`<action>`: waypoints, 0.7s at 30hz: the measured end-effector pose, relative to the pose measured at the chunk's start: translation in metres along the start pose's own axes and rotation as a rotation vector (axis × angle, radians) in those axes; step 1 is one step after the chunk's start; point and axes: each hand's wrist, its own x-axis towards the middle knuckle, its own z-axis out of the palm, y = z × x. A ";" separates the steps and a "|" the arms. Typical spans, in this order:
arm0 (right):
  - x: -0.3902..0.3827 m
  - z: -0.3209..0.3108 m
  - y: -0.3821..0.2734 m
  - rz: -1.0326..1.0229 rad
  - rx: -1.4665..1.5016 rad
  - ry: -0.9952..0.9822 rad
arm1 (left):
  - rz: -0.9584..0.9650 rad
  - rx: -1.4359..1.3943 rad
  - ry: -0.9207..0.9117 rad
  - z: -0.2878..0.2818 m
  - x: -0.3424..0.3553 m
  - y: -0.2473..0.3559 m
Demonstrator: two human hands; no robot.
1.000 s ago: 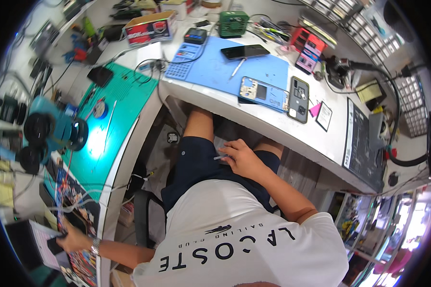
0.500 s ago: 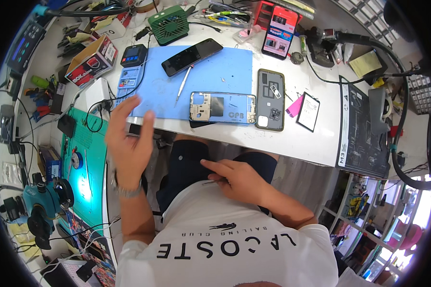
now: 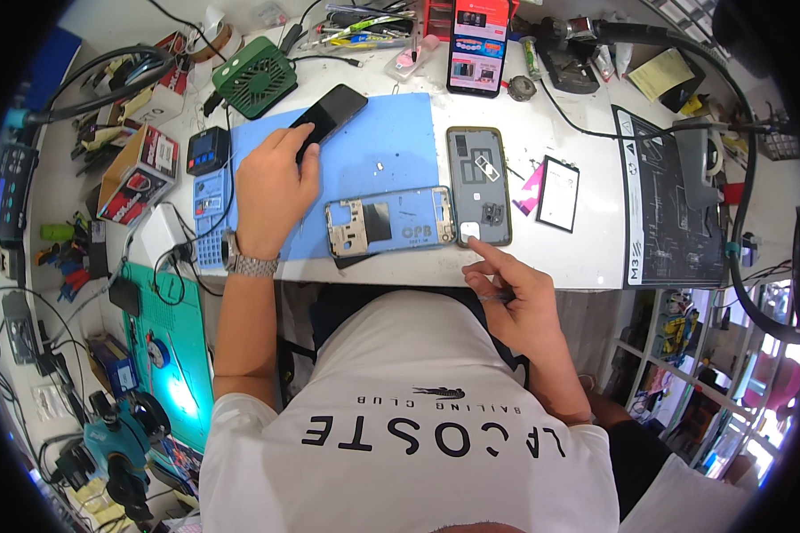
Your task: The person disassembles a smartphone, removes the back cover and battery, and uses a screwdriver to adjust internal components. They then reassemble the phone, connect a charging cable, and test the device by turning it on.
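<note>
Plainly, the writing closest to you is the dark block lettering across your white shirt (image 3: 418, 480), between your forearms. Your right hand (image 3: 517, 300) points its index finger at the near edge of the grey back cover (image 3: 467, 191), other fingers curled around a thin item (image 3: 504, 296) too small to name. Between your hands lies the phone frame (image 3: 418, 213), grey lettering inside its outline. Your left hand (image 3: 280, 182) reaches over the blue mat (image 3: 347, 169), bent fingers hiding the near end of the dark phone (image 3: 336, 108); whether they grip it, I cannot tell. Right of your right hand, a black panel (image 3: 671, 213) bears white print and drawings. Left of your left hand sits a printed red-and-white carton (image 3: 138, 182). Farther out, beyond both hands, stand a green fan (image 3: 256, 78) and a lit phone (image 3: 477, 53) showing red blocks and small text.
</note>
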 end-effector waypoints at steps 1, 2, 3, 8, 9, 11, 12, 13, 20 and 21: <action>0.003 -0.001 0.003 0.004 0.019 0.015 | -0.010 -0.017 0.001 -0.001 0.003 -0.002; 0.008 -0.001 0.007 0.007 0.039 0.030 | -0.002 -0.039 0.026 -0.003 0.008 -0.003; 0.011 -0.002 0.011 0.013 0.051 0.039 | -0.010 -0.048 0.003 -0.007 0.011 0.000; 0.036 -0.015 0.009 -0.041 0.074 0.122 | 0.002 -0.043 -0.073 -0.011 0.021 0.010; 0.042 -0.019 0.008 -0.039 0.040 0.155 | 0.032 0.002 -0.073 -0.008 0.022 0.006; 0.051 -0.027 0.006 -0.031 -0.030 0.222 | 0.095 0.090 -0.073 -0.001 0.022 -0.005; 0.055 -0.030 0.005 -0.024 -0.036 0.255 | 0.073 0.060 -0.091 0.000 0.024 -0.007; 0.058 -0.033 0.004 -0.014 -0.059 0.284 | 0.051 0.030 -0.109 -0.001 0.024 -0.006; 0.060 -0.048 0.015 0.106 -0.136 0.459 | 0.010 0.001 0.032 -0.001 0.036 -0.012; 0.061 -0.048 0.017 0.096 -0.128 0.484 | -0.011 0.024 0.053 -0.001 0.039 -0.014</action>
